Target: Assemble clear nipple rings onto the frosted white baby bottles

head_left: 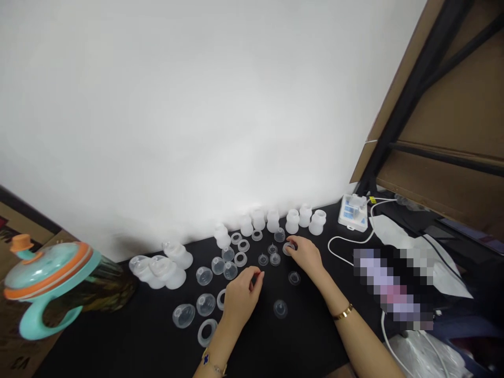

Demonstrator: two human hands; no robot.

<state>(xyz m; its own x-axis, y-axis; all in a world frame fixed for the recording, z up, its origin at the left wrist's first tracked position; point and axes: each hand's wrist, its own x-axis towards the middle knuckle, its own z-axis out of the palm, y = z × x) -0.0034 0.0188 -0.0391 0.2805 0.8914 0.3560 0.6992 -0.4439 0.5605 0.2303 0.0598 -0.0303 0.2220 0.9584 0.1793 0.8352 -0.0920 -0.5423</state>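
My right hand (307,256) reaches over the black table, its fingertips closed on the edge of a round translucent ring (287,249). My left hand (241,295) hovers nearer to me, thumb and fingers bent together; whether something small is between them I cannot make out. Between the hands lie several clear bottle nipples (274,259), with one nipple (294,277) below my right hand and another (280,308) closer to me. Beside my left hand are clear domed caps (205,304) and translucent collar rings (207,332). One ring (221,300) is partly hidden by my left hand.
White open bottles (292,221) stand along the wall. Capped bottles (169,272) are grouped at left, beside a large jug (59,283) with a turquoise and orange lid. At right are a power strip (353,212), a white cable (334,239), papers and a blurred-out object.
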